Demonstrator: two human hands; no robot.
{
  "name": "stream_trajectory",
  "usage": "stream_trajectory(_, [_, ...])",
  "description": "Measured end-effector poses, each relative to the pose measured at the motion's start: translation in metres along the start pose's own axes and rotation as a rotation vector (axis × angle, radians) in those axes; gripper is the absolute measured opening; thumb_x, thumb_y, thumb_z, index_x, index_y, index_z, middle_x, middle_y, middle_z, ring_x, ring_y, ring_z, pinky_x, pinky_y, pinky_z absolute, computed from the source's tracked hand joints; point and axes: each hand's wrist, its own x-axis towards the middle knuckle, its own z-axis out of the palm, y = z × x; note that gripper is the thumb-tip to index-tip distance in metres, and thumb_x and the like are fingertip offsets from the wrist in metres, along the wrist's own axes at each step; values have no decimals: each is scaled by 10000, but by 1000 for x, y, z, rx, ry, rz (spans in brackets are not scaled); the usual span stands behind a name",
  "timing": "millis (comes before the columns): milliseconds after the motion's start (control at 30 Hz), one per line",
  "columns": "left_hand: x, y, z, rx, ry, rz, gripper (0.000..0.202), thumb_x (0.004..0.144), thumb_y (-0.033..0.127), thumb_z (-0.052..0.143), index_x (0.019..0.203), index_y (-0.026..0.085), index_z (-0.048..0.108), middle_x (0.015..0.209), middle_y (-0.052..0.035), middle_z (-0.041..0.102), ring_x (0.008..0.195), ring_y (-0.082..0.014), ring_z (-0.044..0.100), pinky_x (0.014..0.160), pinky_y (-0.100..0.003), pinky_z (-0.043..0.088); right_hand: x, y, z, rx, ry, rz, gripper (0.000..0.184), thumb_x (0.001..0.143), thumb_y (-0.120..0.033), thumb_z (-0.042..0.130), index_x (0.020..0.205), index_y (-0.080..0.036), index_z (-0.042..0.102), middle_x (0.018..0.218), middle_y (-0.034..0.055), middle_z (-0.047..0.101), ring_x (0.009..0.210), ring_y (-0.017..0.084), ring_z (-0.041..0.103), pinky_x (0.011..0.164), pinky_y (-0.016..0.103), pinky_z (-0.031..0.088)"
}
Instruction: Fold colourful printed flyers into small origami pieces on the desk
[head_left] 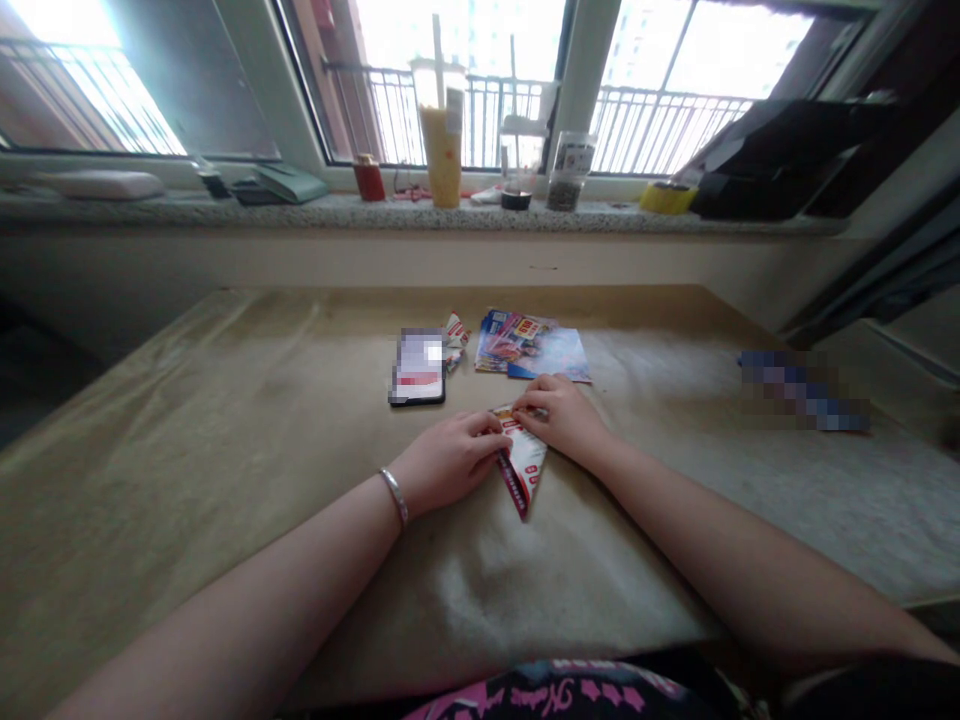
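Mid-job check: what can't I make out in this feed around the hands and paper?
- Head view: part of the folded paper's upper end, covered by the left hand and right hand; grip firmness can't be told.
- Head view: the folded paper's finer print, too small and blurred.
- Head view: the phone's screen, pixelated.
- Head view: lower sheets in the printed stack, covered by those on top.
- Head view: the bluish item at right, pixelated.

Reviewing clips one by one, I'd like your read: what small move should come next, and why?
Probably slide the left hand down the left edge of the folded paper, pressing it flat: those fingers touch that side, while the right hand rests on the upper part and could steady it.
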Motion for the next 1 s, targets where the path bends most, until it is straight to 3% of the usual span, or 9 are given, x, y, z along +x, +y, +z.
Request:
stream_trajectory(200, [-3,-5,1,87,-24,18,285,913,223,436,1122,234,629,1140,-50,621,1077,-211,536,935,-380,464,-2,-4,-8,48,-21,-14,121,828,-228,560,854,-195,674,902,59,643,831,171,580,758,292,466])
stream_trajectory(300, [-5,-5,1,88,-20,13,283,917,240,441,1130,241,627,1163,-44,615,1078,-205,538,936,-376,466,-5,-3,-16,45,-112,-131,151,848,-247,546,830,-192,686,916,63,669,880,185,597,818,317,466])
stream_trajectory(433, [-5,-5,0,79,-16,4,284,918,241,446,1138,245,624,1165,-47,612,1077,-199,546,945,-371,462,-11,4,-28,117,-236,-223,227,889,-273,503,950,-194,706,1050,72,680,973,184,611,891,326,469])
stream_trajectory(600, [-5,-2,-5,41,-27,-48,277,901,211,462,1115,226,636,1160,-52,621,1043,-188,587,913,-341,494,-16,10,-35,111,-358,-265,351,896,-328,498,1207,-218,619,1319,91,550,1228,232,487,1047,415,377])
stream_trajectory(833, [-7,-4,-11,72,-53,-29,281,888,176,459,1081,205,661,1139,-42,663,1032,-175,625,916,-321,504,-14,9,-36,107,-446,-293,409,922,-367,448,1293,-225,544,1392,82,475,1314,231,392,1091,447,324])
stream_trajectory(1000, [-8,-6,-12,113,-56,-45,265,880,193,473,1029,226,690,1102,-30,669,912,-165,654,811,-286,530,-15,9,-34,82,-454,-256,424,919,-376,454,1315,-240,521,1421,64,439,1342,254,341,1101,467,299])
